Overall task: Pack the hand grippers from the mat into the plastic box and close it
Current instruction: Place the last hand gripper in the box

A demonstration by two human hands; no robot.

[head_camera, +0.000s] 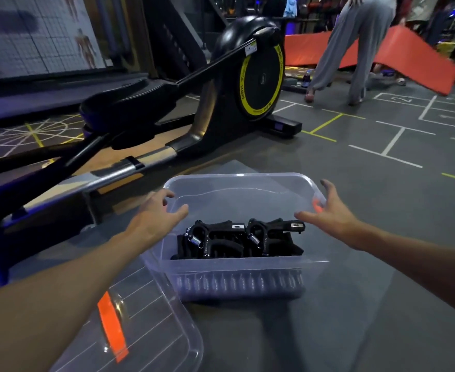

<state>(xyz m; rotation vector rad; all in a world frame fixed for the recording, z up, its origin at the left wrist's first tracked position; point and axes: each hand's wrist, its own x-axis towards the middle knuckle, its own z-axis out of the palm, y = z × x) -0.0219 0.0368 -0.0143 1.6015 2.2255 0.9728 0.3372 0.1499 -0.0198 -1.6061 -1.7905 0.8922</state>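
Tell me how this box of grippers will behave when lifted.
The plastic box looks thin-walled, so its sides will probably flex. The hand grippers, with metal springs, sit low along the near side, so it may feel heavy and dip toward you. Smooth walls could be slippery.

Light is dim and cool, with a blue-violet glow along the frame edge at 9 o'clock. Soft white glints run along the box [237, 175] rim, so the source is probably overhead. A dark shadow spreads from the box toward 6 o'clock. The poster [33, 36] at 11 o'clock is smeared and unreadable. The left hand [155, 213] and right hand [328, 213] look slightly motion-soft. Wide-angle distortion bends the floor lines [394, 142] at 3 o'clock.
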